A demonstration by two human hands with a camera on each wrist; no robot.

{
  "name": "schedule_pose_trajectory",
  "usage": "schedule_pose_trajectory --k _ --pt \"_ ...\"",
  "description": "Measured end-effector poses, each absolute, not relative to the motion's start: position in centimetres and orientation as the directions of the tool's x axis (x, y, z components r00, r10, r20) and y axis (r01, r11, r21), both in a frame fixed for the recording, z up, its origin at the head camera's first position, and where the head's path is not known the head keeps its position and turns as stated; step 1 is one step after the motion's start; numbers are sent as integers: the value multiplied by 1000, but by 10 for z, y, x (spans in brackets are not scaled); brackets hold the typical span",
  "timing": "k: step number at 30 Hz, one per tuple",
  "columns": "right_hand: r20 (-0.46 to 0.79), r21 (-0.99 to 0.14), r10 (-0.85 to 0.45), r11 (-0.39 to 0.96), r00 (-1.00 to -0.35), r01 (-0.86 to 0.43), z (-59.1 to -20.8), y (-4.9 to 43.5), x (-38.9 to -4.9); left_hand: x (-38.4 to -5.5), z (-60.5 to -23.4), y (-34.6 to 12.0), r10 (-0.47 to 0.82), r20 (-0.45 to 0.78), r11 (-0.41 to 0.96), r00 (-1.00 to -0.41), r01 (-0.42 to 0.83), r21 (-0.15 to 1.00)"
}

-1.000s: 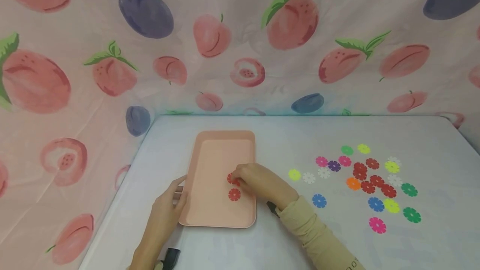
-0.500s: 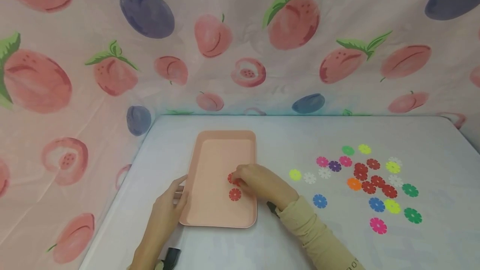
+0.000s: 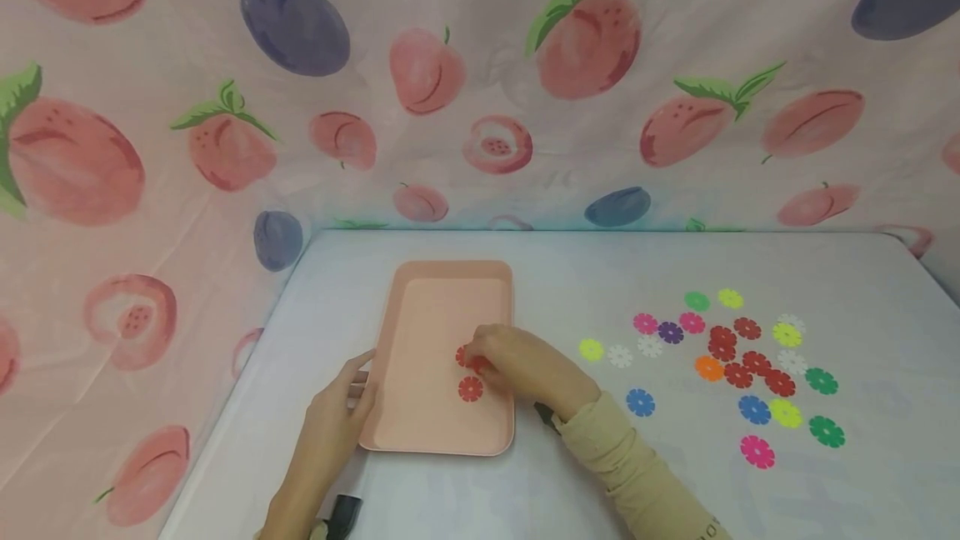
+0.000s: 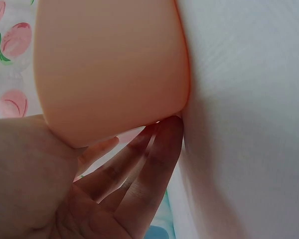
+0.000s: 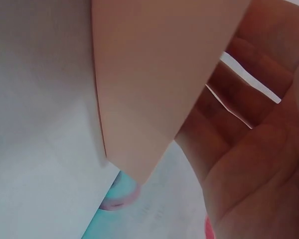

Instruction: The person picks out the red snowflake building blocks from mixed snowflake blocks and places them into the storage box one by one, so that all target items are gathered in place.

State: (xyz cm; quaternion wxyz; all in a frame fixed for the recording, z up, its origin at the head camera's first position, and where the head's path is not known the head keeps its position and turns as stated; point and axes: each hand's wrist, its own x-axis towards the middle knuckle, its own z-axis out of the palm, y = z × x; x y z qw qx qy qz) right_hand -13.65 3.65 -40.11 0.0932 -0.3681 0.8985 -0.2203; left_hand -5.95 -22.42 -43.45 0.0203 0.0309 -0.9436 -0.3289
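Note:
A pink shallow tray lies on the white table. My left hand rests against its left side, fingers mostly straight; in the left wrist view the fingertips touch the tray's outer wall near the table. My right hand reaches over the right rim, thumb and fingers together at a red notched plastic disc low over the tray floor. A red disc shows partly beside the fingertips, and another red disc lies flat just below. In the right wrist view the tray's wall hides the fingertips.
Several notched discs lie scattered to the right on the table: a cluster of dark red discs, an orange disc, a purple disc, a blue disc and others. A fruit-print cloth hangs behind and at the left.
Both hands and the tray stay almost where they were. The right hand's fingers shift very slightly at the red disc; the whole view drifts a little.

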Motion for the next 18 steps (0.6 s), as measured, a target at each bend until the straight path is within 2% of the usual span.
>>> schedule_pose_trajectory --k 18 --pt "-5 -433 -706 639 -708 -635 -396 45 -135 -59 -435 -224 -66 18 777 -998 -40 628"
